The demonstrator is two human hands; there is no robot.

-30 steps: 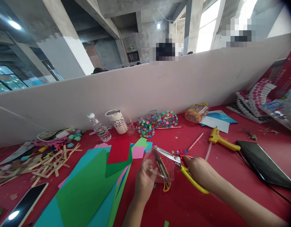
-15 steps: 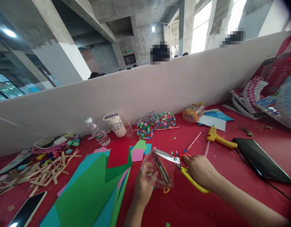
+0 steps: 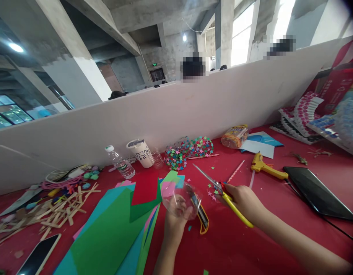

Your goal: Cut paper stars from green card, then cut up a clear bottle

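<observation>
My left hand (image 3: 174,221) has its fingers curled round a thin, clear plastic piece (image 3: 169,206), rounded like a cut bottle end. Scissors (image 3: 230,206) with yellow handles are gripped in my right hand (image 3: 246,200). Their blades point up and left, apart from the plastic, and look nearly closed. Under and beside the plastic lies a yellow-and-black utility knife (image 3: 204,221), its upper part seen through the clear wall. Small coloured stars (image 3: 212,194) are scattered behind the scissors.
Coloured paper sheets (image 3: 107,229) spread left of my hands. Behind stand a water bottle (image 3: 120,164), a white cup (image 3: 142,154) and star-filled clear containers (image 3: 190,151). A yellow glue gun (image 3: 266,168) and black tablet (image 3: 316,191) lie right. Wooden sticks (image 3: 69,210) and a phone (image 3: 40,254) are left.
The scissor blades have come away from the plastic piece and closed further. My left hand has turned the plastic and shifted it left, uncovering more of the utility knife.
</observation>
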